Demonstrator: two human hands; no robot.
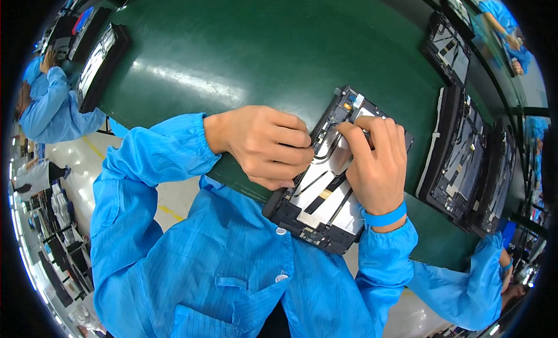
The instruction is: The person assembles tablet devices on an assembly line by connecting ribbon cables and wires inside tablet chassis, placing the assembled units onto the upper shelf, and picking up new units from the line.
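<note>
An opened flat electronic device (331,202) lies tilted at the table's near edge, in front of my body. Its black frame surrounds a silver metal plate crossed by black cables, with small connectors along the upper left. My left hand (268,145) is closed at the device's left edge, fingers curled; what they hold, if anything, is hidden. A thin black cable (326,156) loops across the plate beside those fingertips. Over the upper right part rests my right hand (379,160), its fingers bent and thumb close to the index finger; their tips touch the inside, but what they grip cannot be made out.
Several similar opened devices (459,157) stand along the right side of the green table (261,41). Another device (102,67) sits at the far left. Co-workers' blue sleeves (61,105) show at both sides. A blue band (385,216) circles my right wrist.
</note>
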